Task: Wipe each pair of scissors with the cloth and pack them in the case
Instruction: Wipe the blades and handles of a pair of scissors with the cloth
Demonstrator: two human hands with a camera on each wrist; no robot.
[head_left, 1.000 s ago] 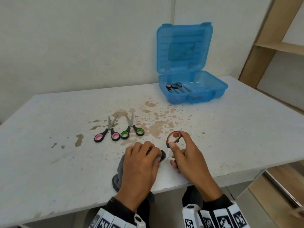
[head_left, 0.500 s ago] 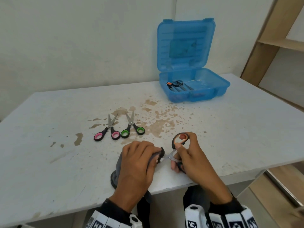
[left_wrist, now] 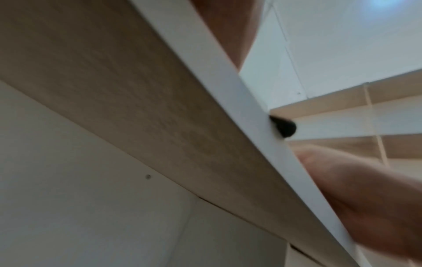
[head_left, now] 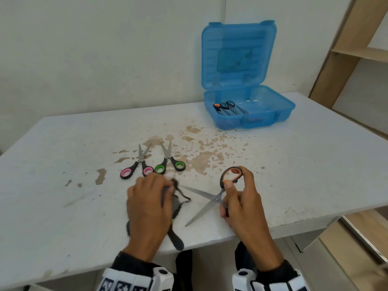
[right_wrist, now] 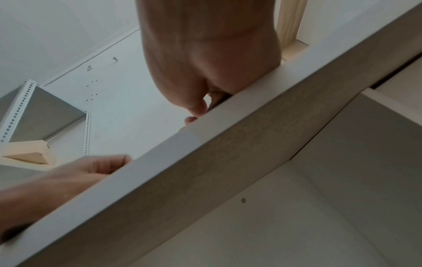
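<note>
Right hand (head_left: 243, 204) gripped the orange-handled scissors (head_left: 212, 196) by the handles, thumb at the upper loop, other fingers curled round the lower handle. Blades were spread wide in an X over the table (head_left: 294, 164) near its front edge, one tip pointing left toward the cloth, the other down toward the edge. Whether the blades touched the tabletop couldn't be told.

Left hand (head_left: 147, 208) lay palm-down, fingers curled round the dark cloth (head_left: 178, 203); bunched cloth stuck out right of the fingers, and a dark end trailed toward the table edge. Upper blade tip sat just beside the cloth; contact couldn't be confirmed.

Pink-handled scissors (head_left: 137, 164) and green-handled scissors (head_left: 169, 161) lay side by side on the stained tabletop beyond the left hand, blades pointing away, nearly closed.

Blue case (head_left: 273, 114) stood open at the far right of the table, lid upright, with scissors (head_left: 227, 107) already lying in its left part.

Both wrist views looked up from below the table edge: fingers mostly hidden, blurred.
</note>
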